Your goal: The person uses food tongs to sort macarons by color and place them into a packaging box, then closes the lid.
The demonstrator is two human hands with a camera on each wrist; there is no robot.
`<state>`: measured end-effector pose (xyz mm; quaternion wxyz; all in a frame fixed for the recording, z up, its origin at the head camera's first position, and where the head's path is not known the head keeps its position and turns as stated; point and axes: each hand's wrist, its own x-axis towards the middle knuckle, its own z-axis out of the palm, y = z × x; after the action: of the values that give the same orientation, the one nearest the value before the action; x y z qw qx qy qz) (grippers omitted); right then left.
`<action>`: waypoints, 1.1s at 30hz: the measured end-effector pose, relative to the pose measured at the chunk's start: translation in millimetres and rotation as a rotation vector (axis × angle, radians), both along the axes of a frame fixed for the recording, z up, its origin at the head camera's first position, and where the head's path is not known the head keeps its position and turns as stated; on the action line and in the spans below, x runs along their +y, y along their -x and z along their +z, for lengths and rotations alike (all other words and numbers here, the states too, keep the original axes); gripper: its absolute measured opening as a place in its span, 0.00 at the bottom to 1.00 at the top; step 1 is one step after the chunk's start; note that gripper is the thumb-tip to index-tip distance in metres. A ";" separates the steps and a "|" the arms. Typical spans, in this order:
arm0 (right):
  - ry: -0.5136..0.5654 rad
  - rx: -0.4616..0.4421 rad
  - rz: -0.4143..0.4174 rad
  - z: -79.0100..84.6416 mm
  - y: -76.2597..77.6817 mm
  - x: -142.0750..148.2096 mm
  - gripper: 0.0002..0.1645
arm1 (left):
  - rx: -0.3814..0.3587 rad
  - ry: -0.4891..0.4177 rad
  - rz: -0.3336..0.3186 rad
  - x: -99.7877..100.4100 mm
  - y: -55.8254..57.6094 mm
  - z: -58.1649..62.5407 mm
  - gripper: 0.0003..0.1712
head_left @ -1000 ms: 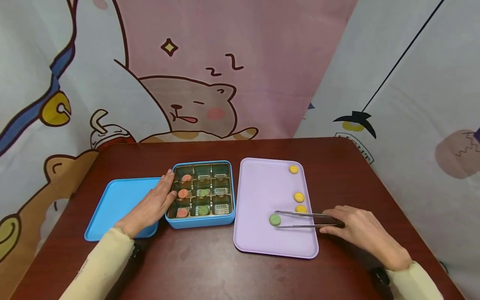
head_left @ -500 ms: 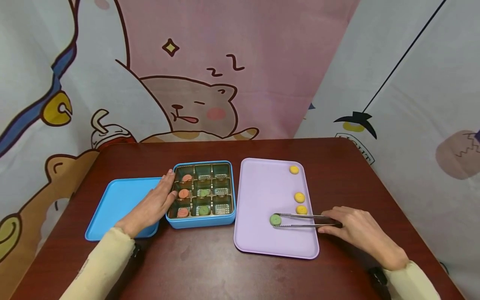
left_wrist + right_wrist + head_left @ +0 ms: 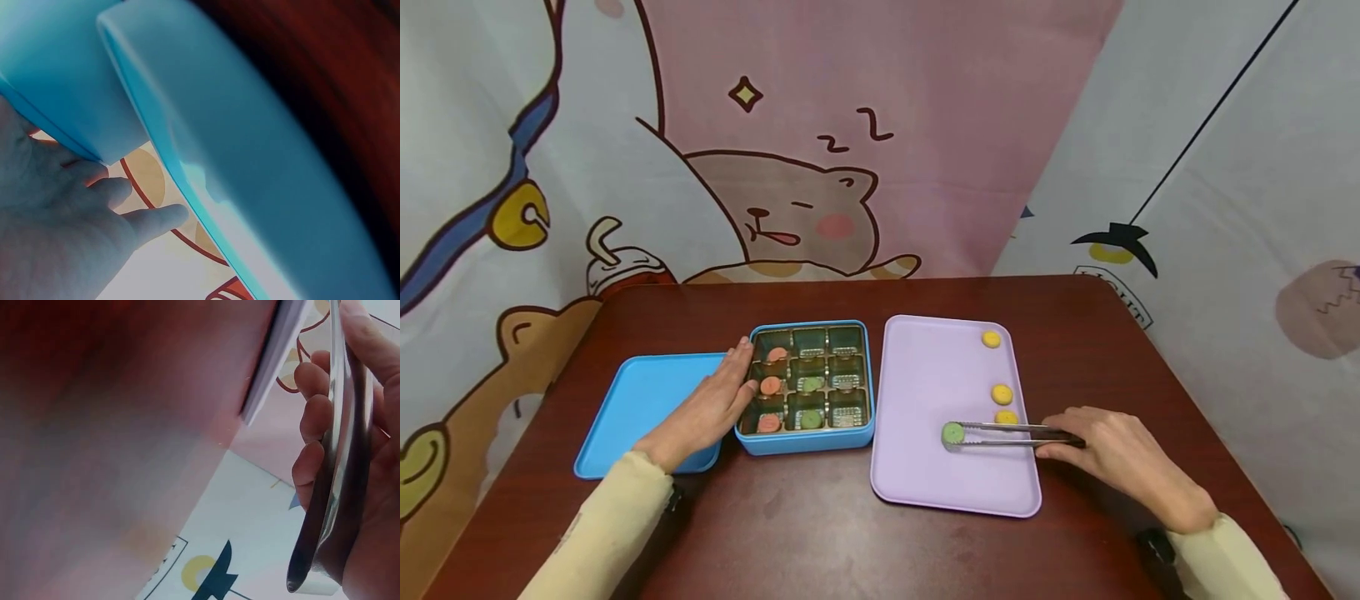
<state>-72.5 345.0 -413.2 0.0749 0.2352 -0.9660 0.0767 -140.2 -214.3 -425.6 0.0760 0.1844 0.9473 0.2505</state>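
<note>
With straight fingers, my left hand [image 3: 711, 406] rests against the left wall of a blue box [image 3: 808, 442]. Inside the box, a gold divided insert carries orange discs [image 3: 771, 385] in its left column and green discs [image 3: 811, 418] in two middle cells. My right hand [image 3: 1123, 458] grips metal tongs [image 3: 1026, 434], seen close up along the palm in the right wrist view. Between the tong tips sits a green disc [image 3: 952, 433], over the lilac tray [image 3: 917, 475]. Whether it touches the tray, I cannot tell.
Several yellow discs [image 3: 1002, 394] lie along the tray's right side, one partly hidden by the tongs. A blue lid [image 3: 651, 400] lies left of the box, partly under my left forearm. Behind the brown table [image 3: 820, 533] hangs a printed cloth [image 3: 955, 150].
The tongs' arms have drawn closer together and their tips now meet the green disc's sides. My left hand stays against the box.
</note>
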 end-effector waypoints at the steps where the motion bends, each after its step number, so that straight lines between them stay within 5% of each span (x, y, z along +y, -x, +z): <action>1: 0.004 0.003 0.004 1.5 1.0 -1.1 0.24 | 0.002 -0.001 0.000 0.2 -0.3 -0.1 0.40; 20: 0.155 0.159 0.125 29.6 48.6 -50.3 0.23 | -0.011 -0.017 0.003 7.7 0.7 0.0 0.40; 33: 0.251 0.215 0.184 27.5 82.8 -94.6 0.22 | -0.001 0.018 0.019 2.8 0.6 -0.8 0.39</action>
<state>-155.3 250.4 -385.8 0.1992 0.3183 -0.9096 0.1778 -140.9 -211.5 -426.4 0.0756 0.1744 0.9512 0.2430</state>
